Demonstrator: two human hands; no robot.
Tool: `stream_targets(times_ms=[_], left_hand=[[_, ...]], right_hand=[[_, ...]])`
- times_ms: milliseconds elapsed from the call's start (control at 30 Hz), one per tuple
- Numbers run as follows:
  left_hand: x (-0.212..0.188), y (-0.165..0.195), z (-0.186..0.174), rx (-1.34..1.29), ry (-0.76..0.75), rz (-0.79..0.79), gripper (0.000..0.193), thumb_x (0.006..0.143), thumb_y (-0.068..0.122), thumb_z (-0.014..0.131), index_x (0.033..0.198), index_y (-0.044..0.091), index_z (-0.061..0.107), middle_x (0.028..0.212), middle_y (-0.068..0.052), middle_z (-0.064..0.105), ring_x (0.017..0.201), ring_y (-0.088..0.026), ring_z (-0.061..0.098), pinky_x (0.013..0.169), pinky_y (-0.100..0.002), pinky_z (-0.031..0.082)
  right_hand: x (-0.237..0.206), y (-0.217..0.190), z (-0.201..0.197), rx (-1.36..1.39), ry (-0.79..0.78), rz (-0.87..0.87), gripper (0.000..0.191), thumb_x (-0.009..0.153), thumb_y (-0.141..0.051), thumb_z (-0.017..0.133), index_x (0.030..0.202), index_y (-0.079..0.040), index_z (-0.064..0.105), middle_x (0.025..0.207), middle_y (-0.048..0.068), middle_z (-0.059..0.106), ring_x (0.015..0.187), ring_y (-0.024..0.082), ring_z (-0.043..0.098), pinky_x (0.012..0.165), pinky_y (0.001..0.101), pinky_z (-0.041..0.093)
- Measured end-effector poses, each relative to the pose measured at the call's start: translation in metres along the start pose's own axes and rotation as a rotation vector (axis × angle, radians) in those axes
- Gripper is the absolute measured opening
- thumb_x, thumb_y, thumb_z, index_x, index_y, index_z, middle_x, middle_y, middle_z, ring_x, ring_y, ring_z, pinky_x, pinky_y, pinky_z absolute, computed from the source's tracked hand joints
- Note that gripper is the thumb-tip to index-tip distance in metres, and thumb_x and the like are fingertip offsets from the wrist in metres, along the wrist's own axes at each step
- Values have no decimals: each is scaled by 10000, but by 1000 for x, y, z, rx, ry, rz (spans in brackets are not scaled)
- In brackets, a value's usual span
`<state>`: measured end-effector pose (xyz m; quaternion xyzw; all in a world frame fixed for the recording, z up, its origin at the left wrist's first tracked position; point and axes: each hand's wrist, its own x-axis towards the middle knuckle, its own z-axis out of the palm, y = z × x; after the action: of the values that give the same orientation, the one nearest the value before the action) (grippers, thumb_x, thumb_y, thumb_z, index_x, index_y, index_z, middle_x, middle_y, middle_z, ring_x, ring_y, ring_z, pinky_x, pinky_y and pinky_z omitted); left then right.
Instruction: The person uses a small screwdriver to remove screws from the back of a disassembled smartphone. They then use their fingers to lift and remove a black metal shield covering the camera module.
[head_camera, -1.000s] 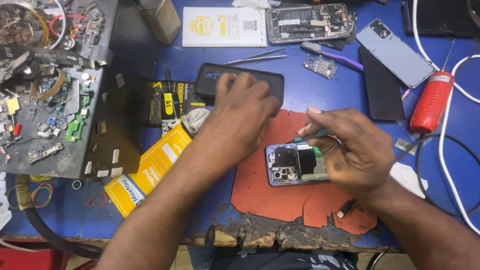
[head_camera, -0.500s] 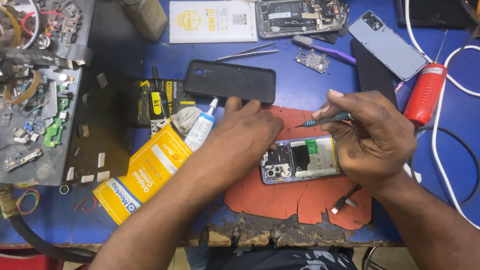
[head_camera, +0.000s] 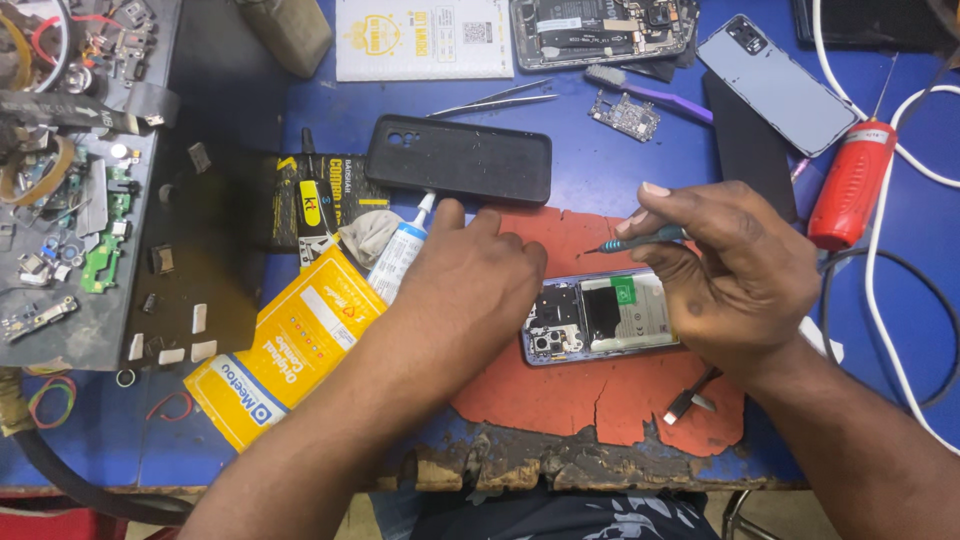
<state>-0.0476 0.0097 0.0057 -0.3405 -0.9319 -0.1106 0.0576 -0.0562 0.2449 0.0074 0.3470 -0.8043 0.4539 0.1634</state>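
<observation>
An opened phone (head_camera: 600, 318) with its back off lies on a worn red mat (head_camera: 600, 390), showing its battery and camera module. My left hand (head_camera: 470, 280) rests palm-down on the mat, touching the phone's left end. My right hand (head_camera: 735, 275) sits over the phone's right end and grips a thin teal-handled screwdriver (head_camera: 640, 241), its tip pointing left above the phone. A black phone case (head_camera: 458, 158) lies just behind my left hand, and a small white glue tube (head_camera: 400, 255) lies beside my left thumb.
A yellow packet (head_camera: 290, 355) lies at front left. A grey tray of small parts (head_camera: 70, 200) fills the left side. At the back are tweezers (head_camera: 495, 100), a white card (head_camera: 425, 38), another opened phone (head_camera: 600, 30) and a grey back cover (head_camera: 775, 85). A red tool (head_camera: 850, 185) with white cables lies at right.
My left hand has drawn back from the black case to the phone's left end. My right hand has lifted the screwdriver off the phone, which is now more uncovered.
</observation>
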Motion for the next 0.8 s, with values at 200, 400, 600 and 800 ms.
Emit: stream_targets(times_ms=[200,400,600,800], left_hand=[[-6,-17,-9,0,128,6,155,784,142,631,927,85,648,904,-80,658,923,-294,592,770,-462,414],[5,-38,1,124,435,-216,97,990,124,605,1067,66,621,1013,-83,581,981,-287,536,799,-440,392],[11,-47,17,240,466,-315,100,980,146,622,1055,82,610,1014,-84,559,1001,-287,525,856,-449,392],[15,-51,25,232,481,-328,153,973,201,648,1048,72,614,1020,-95,553,1019,-292,526,887,-472,389]], right_hand=[[0,-6,8,30,-23,24,517,911,116,772,1369,-42,592,1111,103,674,982,167,731,856,267,660],[1,-13,23,9,-128,16,487,878,141,746,1318,-32,630,1081,107,701,966,167,753,830,264,643],[4,-15,31,73,-156,11,496,883,182,712,1325,-23,623,1085,112,678,969,170,745,839,268,650],[6,-15,33,34,-172,-22,531,854,211,681,1329,-20,623,1096,116,670,983,171,745,832,271,644]])
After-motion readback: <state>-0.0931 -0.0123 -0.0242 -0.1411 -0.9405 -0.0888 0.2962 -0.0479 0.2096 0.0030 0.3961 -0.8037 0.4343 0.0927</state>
